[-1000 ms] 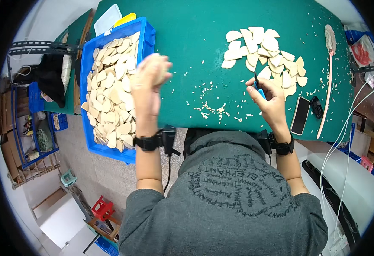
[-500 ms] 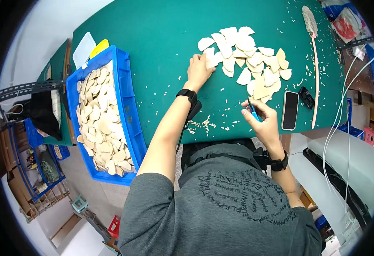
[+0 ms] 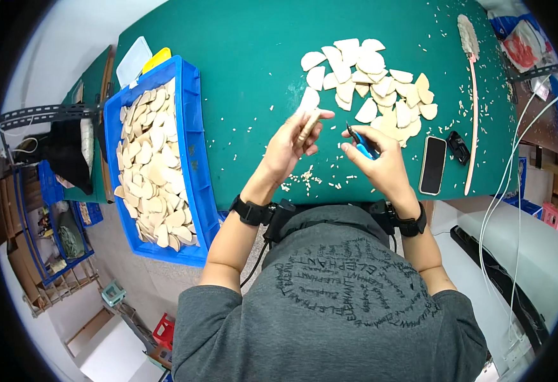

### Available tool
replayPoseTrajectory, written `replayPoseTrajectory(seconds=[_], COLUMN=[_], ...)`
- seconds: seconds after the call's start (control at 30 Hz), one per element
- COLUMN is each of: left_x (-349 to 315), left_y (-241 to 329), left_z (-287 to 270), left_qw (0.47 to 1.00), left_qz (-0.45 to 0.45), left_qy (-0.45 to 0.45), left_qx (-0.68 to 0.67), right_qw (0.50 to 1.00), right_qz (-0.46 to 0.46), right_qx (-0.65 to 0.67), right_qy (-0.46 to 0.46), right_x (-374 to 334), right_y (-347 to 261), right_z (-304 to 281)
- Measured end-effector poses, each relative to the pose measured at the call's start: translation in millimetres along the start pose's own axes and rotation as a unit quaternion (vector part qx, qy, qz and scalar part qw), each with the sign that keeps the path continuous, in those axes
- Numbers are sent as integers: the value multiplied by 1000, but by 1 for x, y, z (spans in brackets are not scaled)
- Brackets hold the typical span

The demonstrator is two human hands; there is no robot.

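My left hand grips a pale flat piece, turned edge-on between the fingers, above the near middle of the green table. It may be more than one piece; the fingers partly cover it. Facing it, a short way to the right, my right hand is closed round blue-handled nippers, whose dark jaws point toward the left hand. Beyond both hands lies a loose spread of cream half-round flat pieces, some overlapping. Their material is hard to tell.
A blue crate full of similar pieces stands at the left. Small pale offcuts litter the green table. Toward the right lie a phone, a small black object and a long-handled duster.
My left hand has come back from the spread toward me, now with a pale piece in it. My right hand has shifted slightly left and nearer to it with the nippers.
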State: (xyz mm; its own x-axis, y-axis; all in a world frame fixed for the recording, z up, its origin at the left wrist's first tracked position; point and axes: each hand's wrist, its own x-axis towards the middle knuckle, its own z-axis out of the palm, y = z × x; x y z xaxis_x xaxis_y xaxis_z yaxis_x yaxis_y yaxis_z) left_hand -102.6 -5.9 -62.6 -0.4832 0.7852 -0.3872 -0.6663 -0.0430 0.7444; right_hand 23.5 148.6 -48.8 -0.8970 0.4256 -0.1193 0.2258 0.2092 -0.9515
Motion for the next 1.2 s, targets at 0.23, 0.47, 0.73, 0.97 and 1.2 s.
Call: replayPoseTrajectory(seconds=[0.23,0.47,0.73,0.97,1.2], left_x=[-45,-61,-68,-72,-73], left_y=[6,11,14,14,14], left_z=[21,24,28,27,25], left_qw=[942,874,796,786,771], left_qz=[184,285,351,361,381], left_qy=[104,158,194,200,211], left_qx=[259,361,453,460,465], right_qw=[990,977,973,974,973], right_qz=[-107,-180,-197,-191,-199], right_qx=[-81,-100,-116,-122,-113], right_qy=[-45,-50,-38,-32,-25], right_x=[-1,-8,-13,-15,-15], right_y=[-30,-37,-40,-44,-41], right_z=[6,11,16,21,27])
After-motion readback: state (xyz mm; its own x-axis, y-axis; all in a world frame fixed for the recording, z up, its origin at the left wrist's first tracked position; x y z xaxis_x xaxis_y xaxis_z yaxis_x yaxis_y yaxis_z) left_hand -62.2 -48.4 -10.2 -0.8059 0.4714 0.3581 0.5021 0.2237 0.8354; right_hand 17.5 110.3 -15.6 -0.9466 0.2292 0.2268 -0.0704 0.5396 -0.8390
